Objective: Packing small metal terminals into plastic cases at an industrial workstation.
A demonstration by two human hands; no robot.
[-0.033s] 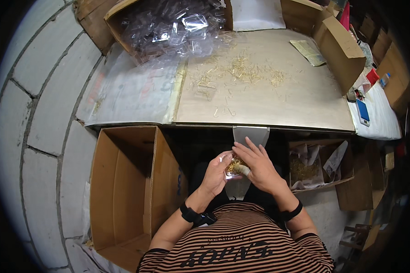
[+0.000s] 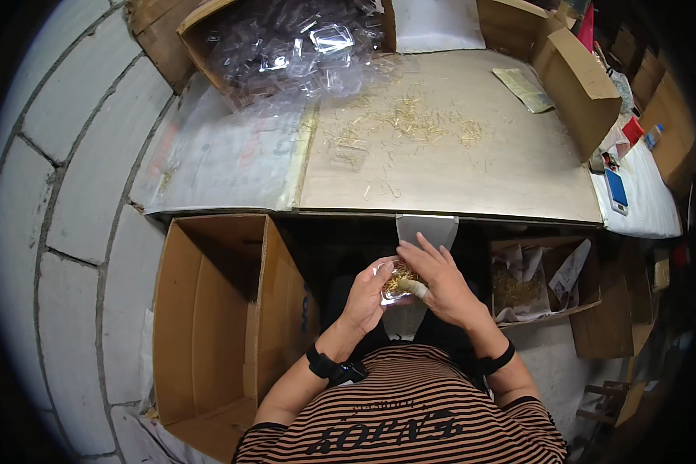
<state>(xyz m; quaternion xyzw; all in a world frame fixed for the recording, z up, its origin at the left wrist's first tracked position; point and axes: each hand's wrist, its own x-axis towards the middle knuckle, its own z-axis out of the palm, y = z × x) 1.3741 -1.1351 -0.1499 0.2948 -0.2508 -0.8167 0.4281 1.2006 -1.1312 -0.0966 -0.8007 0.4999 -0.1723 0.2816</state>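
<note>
My left hand [image 2: 366, 296] is closed around a small clear plastic box [image 2: 387, 297] in front of my body. Thin gold-coloured metal pieces, like pins or clips, fill the box [image 2: 400, 280]. Over its right side lies my right hand [image 2: 445, 288], fingers stretched out and nearly flat. A pale wrap covers the right thumb, which rests across the gold pieces. Part of the box is hidden under the right hand. Beyond, more loose gold pieces [image 2: 410, 117] are scattered on the tabletop [image 2: 456, 182].
A carton of clear plastic cases [image 2: 294, 62] stands at the back left. An open cardboard box [image 2: 209, 325] is left of me. To the right, a lined carton [image 2: 518, 290] holds gold pieces. A grey chute-like panel [image 2: 427, 229] hangs below the table edge. A phone [image 2: 615, 190] lies far right.
My right fingers have shifted very slightly to the right, baring a little more of the gold pieces. My left hand stays on the box.
</note>
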